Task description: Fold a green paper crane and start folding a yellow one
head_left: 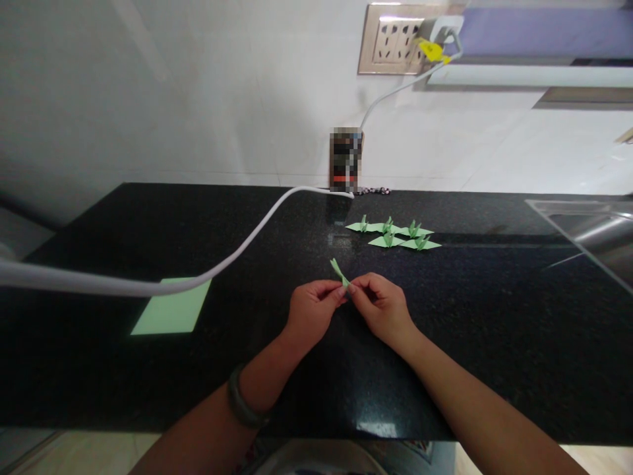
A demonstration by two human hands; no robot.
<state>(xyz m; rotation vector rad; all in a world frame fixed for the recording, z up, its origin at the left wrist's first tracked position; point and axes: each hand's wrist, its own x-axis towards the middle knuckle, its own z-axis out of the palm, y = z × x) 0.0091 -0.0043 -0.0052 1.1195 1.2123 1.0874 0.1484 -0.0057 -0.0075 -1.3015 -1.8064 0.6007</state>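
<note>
Between my two hands is a small piece of folded green paper [339, 272], its narrow pointed end sticking up and away from me. My left hand [312, 311] pinches it from the left with thumb and forefinger. From the right, the thumb and forefinger of my right hand [383, 305] close on its lower part, fingertips almost meeting the left ones. The folds within the fingers are hidden. Beyond my right hand, several green origami cranes [390, 241] stand in two rows on the black countertop [267, 264].
A stack of square green paper [173, 310] lies to the left, partly crossed by a white cable [247, 241]. A phone [345, 158], blurred out, leans on the wall, with a beaded strap [376, 191] beside it. A metal sink edge [573, 231] is far right; a wall socket [395, 39] is above.
</note>
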